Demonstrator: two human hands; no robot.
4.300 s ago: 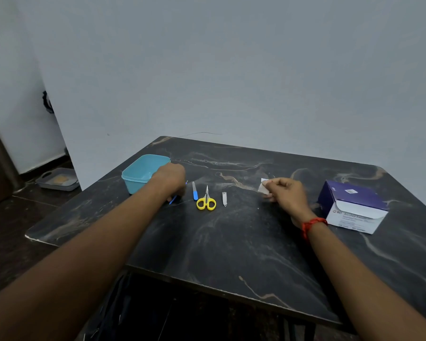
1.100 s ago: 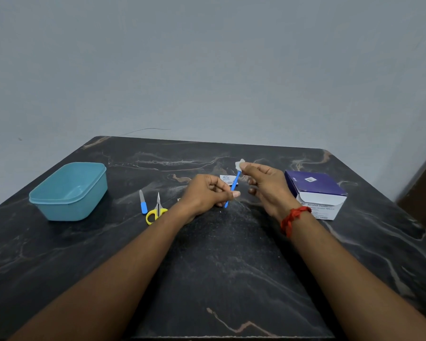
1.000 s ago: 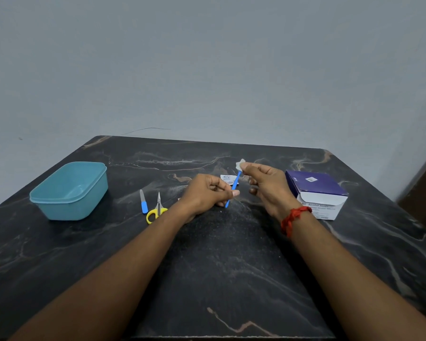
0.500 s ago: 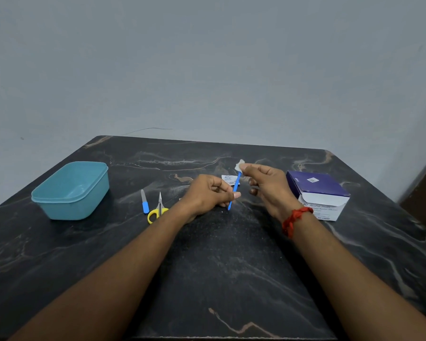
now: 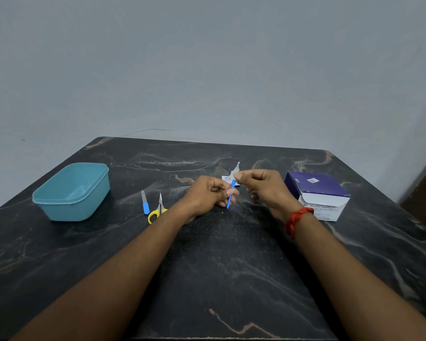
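My left hand (image 5: 210,194) grips a thin blue-handled tool (image 5: 229,200) by its handle, holding it upright above the black marble table (image 5: 207,267). My right hand (image 5: 263,187) pinches a small white swab pad (image 5: 234,174) around the tool's metal tip. A torn swab wrapper (image 5: 225,178) lies on the table just behind my hands.
A teal plastic tub (image 5: 71,190) stands at the left. A blue-handled nail file (image 5: 145,205) and yellow-handled scissors (image 5: 156,210) lie left of my left hand. A purple-and-white box of alcohol swabs (image 5: 316,195) sits at the right. A grey wall rises behind the table.
Since four seconds ago my left hand lifted the blue tool from beside the tub and my right brought the swab to it. In the last second the swab slid slightly down the tip.
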